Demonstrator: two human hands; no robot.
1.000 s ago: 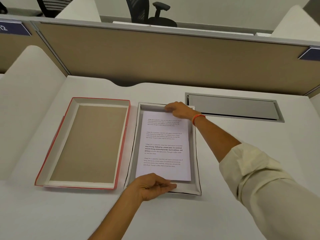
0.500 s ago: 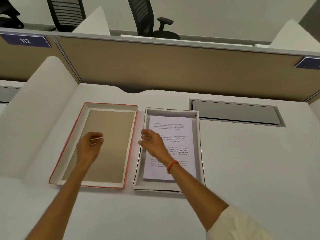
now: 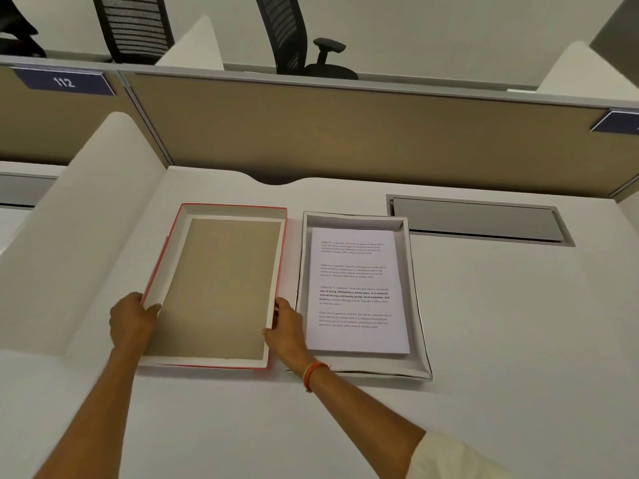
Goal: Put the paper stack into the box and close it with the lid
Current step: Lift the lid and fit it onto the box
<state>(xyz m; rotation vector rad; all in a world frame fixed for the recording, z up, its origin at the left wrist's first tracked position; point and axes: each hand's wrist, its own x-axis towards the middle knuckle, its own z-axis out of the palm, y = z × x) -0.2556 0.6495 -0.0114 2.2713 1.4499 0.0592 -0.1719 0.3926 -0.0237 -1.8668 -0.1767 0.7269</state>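
The white box (image 3: pixel 420 323) lies open on the desk, and the printed paper stack (image 3: pixel 356 292) rests flat inside it. To its left the red-edged lid (image 3: pixel 221 288) lies upside down, its brown inner face up. My left hand (image 3: pixel 133 321) grips the lid's left wall with the thumb inside. My right hand (image 3: pixel 285 328), an orange band on its wrist, grips the lid's right wall, between lid and box.
A white curved divider (image 3: pixel 69 243) rises just left of the lid. A grey cable hatch (image 3: pixel 479 219) is set in the desk behind the box. A tan partition (image 3: pixel 345 133) closes the back; office chairs stand beyond it.
Both hands left the paper stack in the box and moved left. They now hold the lid's two long sides. The view has shifted closer and lower.
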